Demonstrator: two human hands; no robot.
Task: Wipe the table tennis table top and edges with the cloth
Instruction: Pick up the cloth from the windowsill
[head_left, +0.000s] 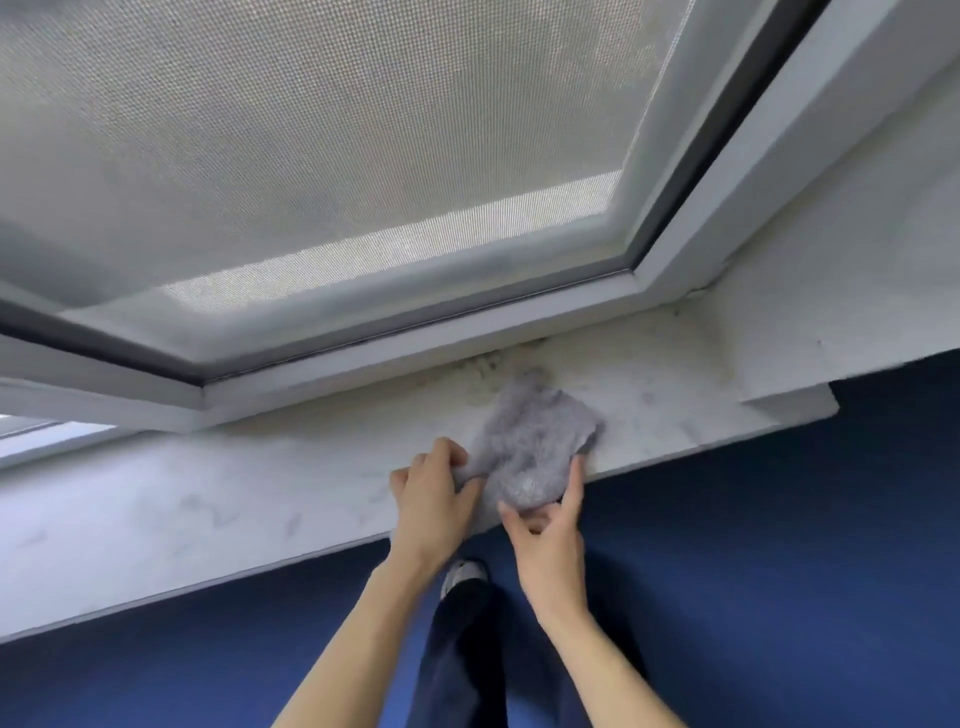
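Your left hand (428, 499) and right hand (550, 540) are bare, and both forearms (363, 623) are uncovered down to the bottom edge of the view. Below the white window sill (208, 509), between them, you wear a loose, dark navy trouser leg (457, 649). It ends at a pale shoe (465, 574) with a whitish-grey toe, just under the sill's front edge.

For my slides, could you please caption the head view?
Left hand and right hand grip a grey cloth on the white window sill.

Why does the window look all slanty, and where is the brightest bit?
Head view: the wide-angle lens slants and stretches the window frame and sill; brightest is the daylight strip low on the mesh screen; the grey cloth looks slightly blurred.
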